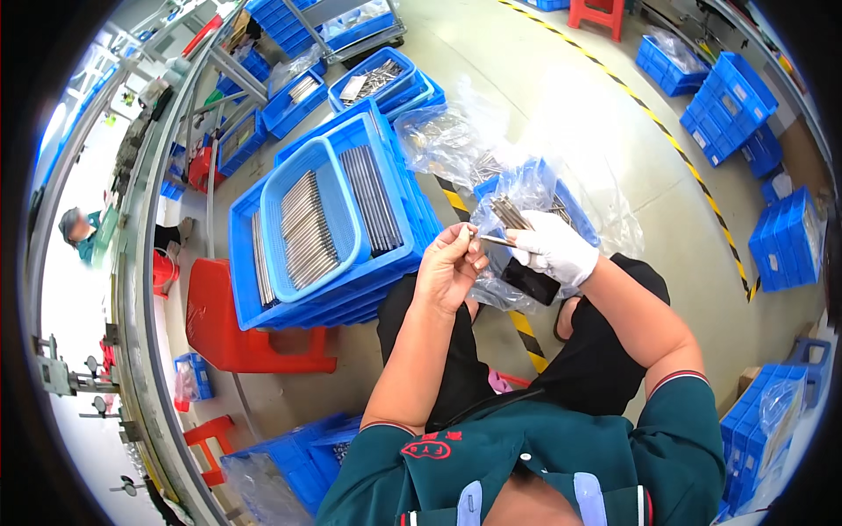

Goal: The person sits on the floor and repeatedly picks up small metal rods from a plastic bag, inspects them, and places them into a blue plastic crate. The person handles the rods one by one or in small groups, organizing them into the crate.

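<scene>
My left hand (451, 268), bare, pinches with thumb and forefinger at the tip of a slim metal rod (496, 240). The other end of that rod runs to my right hand (556, 249), which wears a white glove. Its fingers are closed round a small bundle of metal rods (506, 213) pointing up and to the left. Whether the pinched tip carries a small separate part is too small to tell. Just beyond both hands is a blue bin (574, 210) lined with clear plastic, with more metal rods inside. A black object (531, 280) lies below my right hand.
At my left, a light-blue basket (355, 230) of lined-up rods sits on stacked blue crates (410, 209), with dark rods (370, 197) beside it. A red stool (210, 316) stands next to them. Blue bins (730, 101) line the right side. A person (83, 232) is at far left.
</scene>
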Demonstrator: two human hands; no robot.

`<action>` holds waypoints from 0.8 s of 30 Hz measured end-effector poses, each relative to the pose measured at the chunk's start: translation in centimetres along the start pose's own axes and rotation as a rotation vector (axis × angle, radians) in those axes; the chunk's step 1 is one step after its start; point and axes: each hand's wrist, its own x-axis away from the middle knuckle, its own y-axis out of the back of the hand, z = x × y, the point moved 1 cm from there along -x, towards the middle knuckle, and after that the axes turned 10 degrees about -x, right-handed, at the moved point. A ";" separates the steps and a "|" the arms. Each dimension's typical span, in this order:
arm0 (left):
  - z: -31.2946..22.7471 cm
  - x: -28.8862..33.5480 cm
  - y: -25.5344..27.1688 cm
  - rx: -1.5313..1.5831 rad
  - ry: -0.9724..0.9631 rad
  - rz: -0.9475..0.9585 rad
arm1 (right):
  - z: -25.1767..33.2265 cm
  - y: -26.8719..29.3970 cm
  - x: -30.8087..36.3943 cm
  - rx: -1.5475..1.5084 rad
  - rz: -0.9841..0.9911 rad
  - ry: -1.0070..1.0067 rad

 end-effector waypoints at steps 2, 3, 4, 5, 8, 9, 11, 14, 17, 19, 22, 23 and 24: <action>0.0 0.4 0.2 -0.048 -0.040 -0.019 | 0.1 0.5 -1.3 -0.001 -0.037 -0.004; 0.0 0.5 0.2 -0.064 -0.034 -0.020 | 0.7 0.6 -2.4 0.016 -0.072 0.002; 0.3 0.7 0.1 -0.075 -0.020 -0.024 | 1.0 1.2 -3.5 0.032 -0.115 0.005; 0.4 0.8 0.0 -0.101 -0.014 -0.015 | 1.0 2.3 -5.2 0.000 -0.129 0.009; 0.0 1.1 -0.3 -0.123 -0.002 -0.023 | 1.5 4.0 -10.7 0.059 -0.131 0.052; -0.3 1.3 -0.3 -0.129 -0.002 -0.023 | 1.9 4.4 -12.9 0.121 -0.140 -0.020; -0.3 1.2 -0.2 -0.125 0.005 -0.040 | 2.1 5.1 -18.0 0.210 -0.230 -0.014; -0.5 1.2 -0.4 -0.147 0.066 -0.019 | 1.6 7.5 -26.5 0.286 -0.334 0.056; -0.8 1.4 -0.3 -0.172 0.085 -0.028 | 1.7 8.9 -34.1 0.282 -0.406 0.044; -1.1 1.6 0.1 -0.166 0.111 -0.052 | 1.1 8.3 -37.8 0.242 -0.455 0.047; -1.6 1.8 0.5 -0.117 0.151 -0.087 | 0.1 9.4 -42.3 0.290 -0.473 -0.077; -1.9 2.0 0.6 -0.097 0.175 -0.117 | -0.6 9.5 -43.4 0.311 -0.509 -0.039; -2.1 2.0 0.8 -0.080 0.171 -0.131 | -1.4 9.6 -44.4 0.231 -0.540 -0.090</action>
